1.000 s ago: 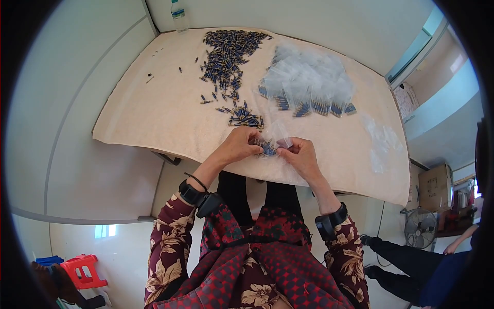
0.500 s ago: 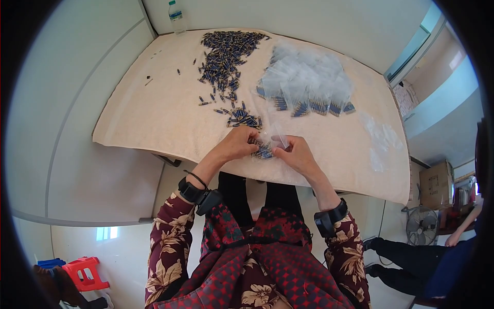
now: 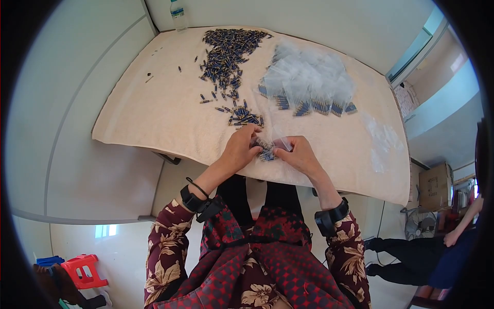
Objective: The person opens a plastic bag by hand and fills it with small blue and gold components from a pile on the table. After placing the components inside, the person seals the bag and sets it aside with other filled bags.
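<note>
Near the table's front edge, a small clear plastic bag with several blue, brass-ended cylindrical pieces in it lies between my hands. My left hand is closed at the bag's left side, its thumb and fingers against the pieces there; the fingertips are partly hidden. From the right, my right hand pinches the bag's edge between thumb and fingers. Just beyond my left hand is a small cluster of loose blue pieces. A much larger heap of them spreads toward the table's far edge.
Filled plastic bags overlap in a pile at the back right. Flat clear bags lie by the right edge of the cloth-covered table. A water bottle stands at the back left. Another person's hand shows at far right.
My left hand has turned and its fingers have come in closer on the bag's left side. The right hand keeps its pinch. The view has shifted slightly.
</note>
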